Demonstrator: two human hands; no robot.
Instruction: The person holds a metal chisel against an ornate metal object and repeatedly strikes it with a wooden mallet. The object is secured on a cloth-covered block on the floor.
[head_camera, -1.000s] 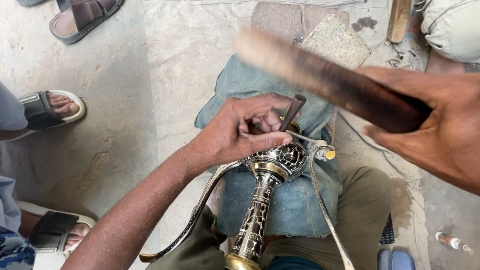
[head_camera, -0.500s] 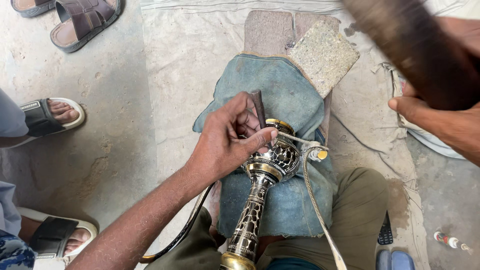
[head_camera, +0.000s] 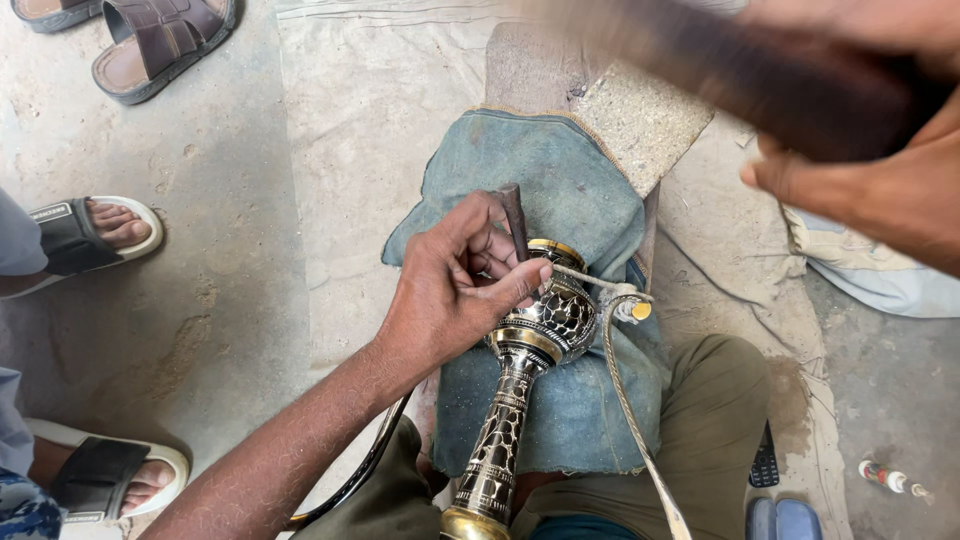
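Observation:
My left hand (head_camera: 455, 290) pinches a thin dark metal chisel (head_camera: 514, 220) upright, its tip set on the bulb of an engraved black and brass vase (head_camera: 530, 350). The vase lies along my lap on a blue-grey cloth pad (head_camera: 560, 190), its neck pointing toward me. My right hand (head_camera: 880, 170) is raised at the upper right, gripping a dark wooden mallet (head_camera: 730, 65) that is blurred with motion. A cord (head_camera: 625, 390) loops over the vase body and runs down past my knee.
A stone slab (head_camera: 640, 120) pokes out from under the cloth pad. Other people's sandalled feet (head_camera: 95, 230) stand at the left, with loose sandals (head_camera: 160, 45) at the top left. A small marker (head_camera: 885, 478) lies on the ground at the lower right.
My right hand has swung the mallet up and to the right, away from the chisel. The left hand keeps the chisel on the vase, now more upright.

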